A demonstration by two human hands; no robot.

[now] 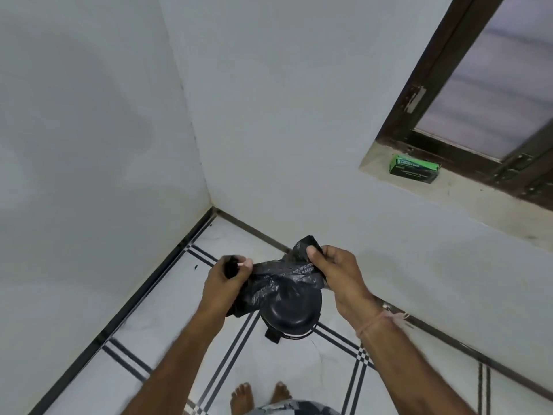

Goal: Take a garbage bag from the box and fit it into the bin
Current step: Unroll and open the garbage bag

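**Bag's out of the box, now it needs opening up**

The box part looks done. The garbage bag [275,277] is out and bunched up between both hands, held in the air right above the bin [291,310]. The left hand [223,283] is curled round one end of the black plastic. The right hand [335,272] pinches the other end, thumb on top, with a tuft of bag poking out past the fingers. So I'd say this is the unfolding or find-the-mouth step, and nothing has gone into the bin yet.

What's next, as I see it: shake or pull the bag apart until the open edge turns up, then deal with the lid [294,304]. It's a domed black lid and it's down, so it's the main thing in the way. There's a small black tab [272,335] at the base that could be a pedal, but I can't really tell. Both hands are busy, so a foot would be handy here.

Other stuff around: the green box [414,169] sits on the window sill [463,193], well away to the right. The bin stands on the tiled floor [179,339] near the wall corner. Bare feet [242,396] are just behind it, and there's a thread [377,322] tied round the right wrist.
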